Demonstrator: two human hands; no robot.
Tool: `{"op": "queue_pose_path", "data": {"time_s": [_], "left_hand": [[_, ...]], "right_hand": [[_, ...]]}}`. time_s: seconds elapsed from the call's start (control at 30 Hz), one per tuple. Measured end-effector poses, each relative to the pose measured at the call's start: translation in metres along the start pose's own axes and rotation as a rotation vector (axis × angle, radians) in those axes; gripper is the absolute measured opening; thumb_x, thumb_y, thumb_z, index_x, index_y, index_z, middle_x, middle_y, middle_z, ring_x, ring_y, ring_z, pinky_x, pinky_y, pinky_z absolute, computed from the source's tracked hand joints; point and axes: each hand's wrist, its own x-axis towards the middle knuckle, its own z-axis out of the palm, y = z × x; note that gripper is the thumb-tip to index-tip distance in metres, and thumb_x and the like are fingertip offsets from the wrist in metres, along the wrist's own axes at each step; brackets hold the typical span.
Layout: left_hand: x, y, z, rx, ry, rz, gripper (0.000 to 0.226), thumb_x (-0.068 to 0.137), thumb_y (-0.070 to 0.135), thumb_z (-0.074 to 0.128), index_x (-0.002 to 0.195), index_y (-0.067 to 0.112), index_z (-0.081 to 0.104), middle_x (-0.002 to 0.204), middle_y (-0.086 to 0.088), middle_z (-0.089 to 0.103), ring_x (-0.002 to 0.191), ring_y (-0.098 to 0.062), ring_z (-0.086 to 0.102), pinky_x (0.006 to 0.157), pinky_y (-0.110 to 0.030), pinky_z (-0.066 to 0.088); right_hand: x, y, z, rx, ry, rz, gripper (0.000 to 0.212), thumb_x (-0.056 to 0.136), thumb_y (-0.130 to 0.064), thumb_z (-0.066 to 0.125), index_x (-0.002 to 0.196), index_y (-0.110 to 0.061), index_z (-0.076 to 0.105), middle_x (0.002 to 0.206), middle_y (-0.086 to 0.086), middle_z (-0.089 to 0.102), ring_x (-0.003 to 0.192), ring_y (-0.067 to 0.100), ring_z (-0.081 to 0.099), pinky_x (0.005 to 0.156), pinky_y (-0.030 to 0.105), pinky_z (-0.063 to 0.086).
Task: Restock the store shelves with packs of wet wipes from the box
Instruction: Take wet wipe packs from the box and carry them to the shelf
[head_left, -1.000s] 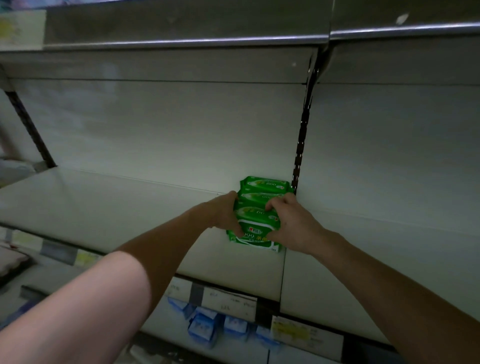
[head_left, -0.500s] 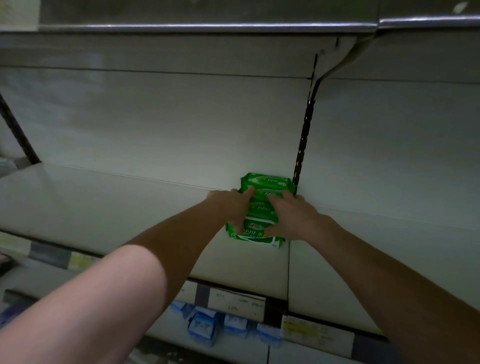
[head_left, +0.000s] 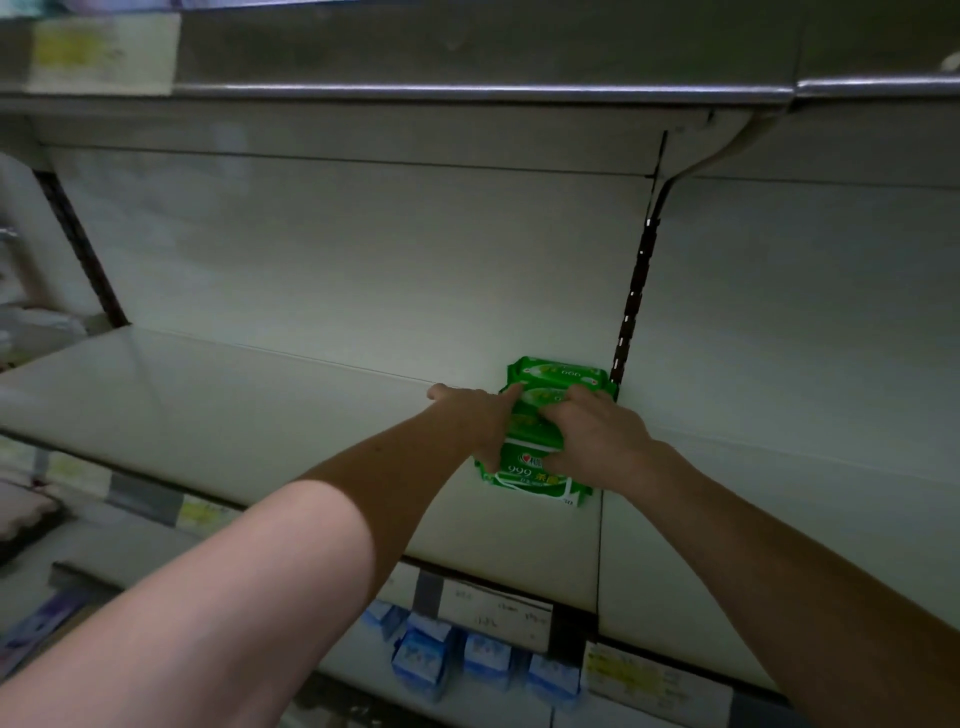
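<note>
A row of green wet wipe packs (head_left: 535, 470) lies on the pale shelf (head_left: 260, 410), reaching back to the rear wall beside the slotted upright (head_left: 631, 317). My left hand (head_left: 475, 415) holds the left side of the row with fingers curled over the packs. My right hand (head_left: 592, 441) grips the right side, its fingers curled on top and its thumb against the front pack. The rearmost pack (head_left: 558, 371) touches the back panel. The box is not in view.
An upper shelf with a metal front rail (head_left: 467, 93) hangs overhead. Price labels (head_left: 493, 613) run along the shelf's front edge. Blue-and-white cartons (head_left: 447, 660) stand on the lower shelf. The shelf surface extends bare to the left and to the right.
Both hands have pushed the green packs farther back until the row reaches the rear wall. My view has shifted slightly left and up.
</note>
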Motion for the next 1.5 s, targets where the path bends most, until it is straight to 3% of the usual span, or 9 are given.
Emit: {"op": "queue_pose_path", "data": {"time_s": [0.13,0.23,0.33,0.4,0.83,0.9,1.07,1.37,1.5], "left_hand": [[-0.009,-0.006,0.001,-0.061,0.011,-0.032,0.109,0.080,0.038,0.073,0.153,0.021,-0.006,0.137,-0.005,0.050,0.127,-0.031,0.047,0.106,-0.061,0.028],[-0.025,-0.024,-0.002,-0.089,0.057,-0.107,0.094,0.083,0.036,0.071,0.150,0.018,0.009,0.135,-0.009,0.052,0.123,-0.032,0.050,0.103,-0.057,0.034],[-0.043,-0.050,0.003,-0.112,0.078,-0.210,0.080,0.084,0.037,0.070,0.147,0.018,0.024,0.138,-0.010,0.048,0.123,-0.031,0.050,0.098,-0.048,0.041],[-0.059,-0.066,0.011,-0.141,0.075,-0.281,0.072,0.085,0.035,0.069,0.144,0.018,0.032,0.138,-0.011,0.046,0.122,-0.030,0.050,0.097,-0.045,0.043],[-0.259,-0.159,0.113,-0.292,-0.057,-0.826,0.048,0.086,0.031,0.064,0.131,0.016,0.052,0.129,-0.009,0.057,0.113,-0.029,0.057,0.092,-0.042,0.050],[-0.299,-0.165,0.129,-0.339,-0.063,-0.896,0.051,0.086,0.027,0.063,0.134,0.015,0.050,0.130,-0.010,0.055,0.114,-0.031,0.056,0.093,-0.046,0.050],[-0.402,-0.172,0.172,-0.428,-0.117,-1.065,0.057,0.084,0.032,0.067,0.135,0.015,0.049,0.133,-0.010,0.054,0.118,-0.030,0.055,0.094,-0.044,0.049],[-0.595,-0.160,0.280,-0.607,-0.273,-1.355,0.063,0.083,0.035,0.069,0.138,0.016,0.047,0.133,-0.009,0.055,0.117,-0.029,0.056,0.097,-0.041,0.048],[-0.676,-0.141,0.320,-0.711,-0.323,-1.452,0.063,0.087,0.037,0.066,0.141,0.014,0.043,0.132,-0.009,0.054,0.107,-0.028,0.058,0.075,-0.034,0.051]], "right_hand": [[0.004,-0.005,-0.020,-0.088,-0.073,-0.046,0.042,0.084,-0.043,0.067,0.116,-0.017,0.060,0.105,0.003,0.056,0.091,0.019,0.054,0.060,0.025,0.036],[0.009,-0.022,-0.029,-0.059,0.016,-0.138,0.030,0.089,-0.036,0.060,0.113,-0.017,0.063,0.099,0.004,0.054,0.086,0.020,0.053,0.053,0.024,0.031],[0.010,-0.053,-0.032,-0.021,0.042,-0.229,0.035,0.092,-0.030,0.057,0.125,-0.020,0.059,0.118,0.007,0.055,0.105,0.025,0.055,0.075,0.030,0.045],[0.012,-0.077,-0.032,-0.022,0.060,-0.298,0.038,0.092,-0.030,0.056,0.129,-0.021,0.056,0.126,0.006,0.054,0.113,0.026,0.054,0.086,0.034,0.043],[-0.033,-0.285,-0.004,0.010,0.013,-0.775,0.032,0.089,-0.025,0.056,0.121,-0.021,0.060,0.120,0.006,0.061,0.108,0.026,0.059,0.086,0.034,0.046],[-0.055,-0.319,-0.002,-0.020,0.014,-0.862,0.033,0.092,-0.026,0.055,0.123,-0.020,0.060,0.121,0.006,0.060,0.112,0.025,0.057,0.089,0.035,0.047],[-0.121,-0.410,0.014,-0.038,0.017,-1.019,0.022,0.091,-0.034,0.056,0.109,-0.023,0.063,0.089,-0.001,0.053,0.088,0.020,0.059,0.068,0.032,0.046],[-0.277,-0.544,0.054,-0.023,-0.146,-1.331,0.031,0.091,-0.030,0.060,0.121,-0.022,0.060,0.107,0.002,0.062,0.095,0.021,0.062,0.080,0.036,0.055],[-0.346,-0.592,0.071,-0.078,-0.223,-1.473,0.033,0.093,-0.030,0.059,0.124,-0.021,0.058,0.114,0.004,0.063,0.101,0.023,0.061,0.084,0.036,0.055]]}}
